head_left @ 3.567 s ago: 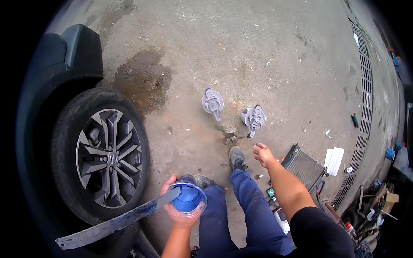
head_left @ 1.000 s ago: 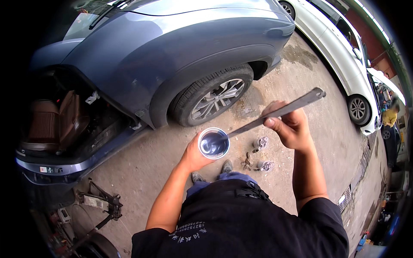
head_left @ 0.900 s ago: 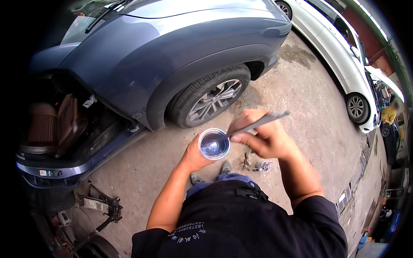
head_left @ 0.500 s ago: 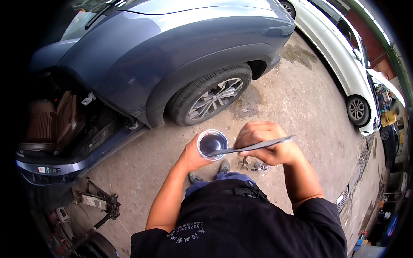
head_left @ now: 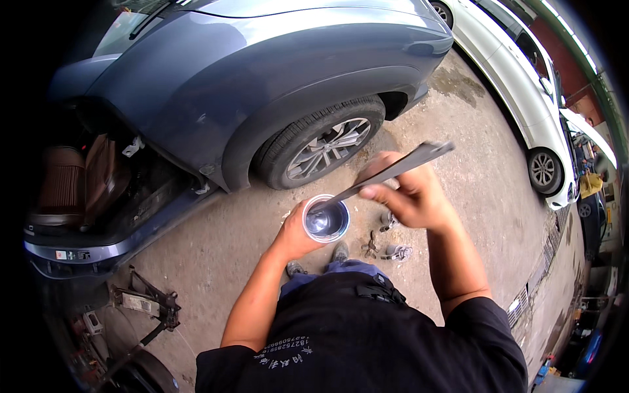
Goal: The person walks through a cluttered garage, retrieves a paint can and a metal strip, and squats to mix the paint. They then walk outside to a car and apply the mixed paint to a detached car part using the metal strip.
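Note:
My left hand (head_left: 295, 230) is wrapped round the side of a clear plastic cup (head_left: 344, 232) with dark bluish liquid in it. Above and to the right, my right hand (head_left: 409, 200) pinches a flat grey stirring stick (head_left: 400, 169). The stick slants down to the left, its lower end inside the cup and its wider end up past my knuckles. Its tip is hard to make out against the liquid.
Ahead stands a blue-grey car (head_left: 262, 72) with its front wheel (head_left: 331, 147), its front side opening showing a brown seat (head_left: 65, 187). A white car (head_left: 504, 78) is at right. Small gun-like tools (head_left: 396, 252) lie by my shoes; a black metal stand (head_left: 167, 311) is lower left.
My right hand has moved up, and the stick has tilted more steeply, its upper end rising. The cup has shifted only slightly in my left hand, and more tools show on the floor.

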Available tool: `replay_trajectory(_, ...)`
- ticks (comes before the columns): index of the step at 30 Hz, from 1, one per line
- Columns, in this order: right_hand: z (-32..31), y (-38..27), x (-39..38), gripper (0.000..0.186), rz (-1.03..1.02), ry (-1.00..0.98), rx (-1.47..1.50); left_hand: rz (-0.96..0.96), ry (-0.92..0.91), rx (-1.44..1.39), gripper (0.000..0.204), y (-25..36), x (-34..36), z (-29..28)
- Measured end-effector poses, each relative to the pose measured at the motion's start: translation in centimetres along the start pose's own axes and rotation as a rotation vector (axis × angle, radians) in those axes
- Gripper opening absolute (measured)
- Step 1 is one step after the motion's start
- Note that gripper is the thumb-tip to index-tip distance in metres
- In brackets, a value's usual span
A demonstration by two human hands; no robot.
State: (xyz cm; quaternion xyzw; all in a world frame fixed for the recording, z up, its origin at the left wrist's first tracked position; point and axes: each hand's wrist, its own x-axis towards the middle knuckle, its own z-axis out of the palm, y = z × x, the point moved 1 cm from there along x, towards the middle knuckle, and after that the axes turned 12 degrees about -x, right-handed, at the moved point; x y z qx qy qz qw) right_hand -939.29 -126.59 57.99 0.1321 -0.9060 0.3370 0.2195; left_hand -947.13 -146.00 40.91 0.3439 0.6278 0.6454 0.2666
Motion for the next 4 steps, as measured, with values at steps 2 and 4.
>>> replay_trajectory(2,1.2,-0.9,0.1,0.013,-0.171,-0.177,0.026,0.043,-0.018,0.046,0.070,-0.2,0.5,0.3)
replay_trajectory(4,0.3,-0.3,-1.4,0.013,-0.151,-0.206,0.134,0.002,-0.045,0.069,0.074,0.5,0.2,-0.4)
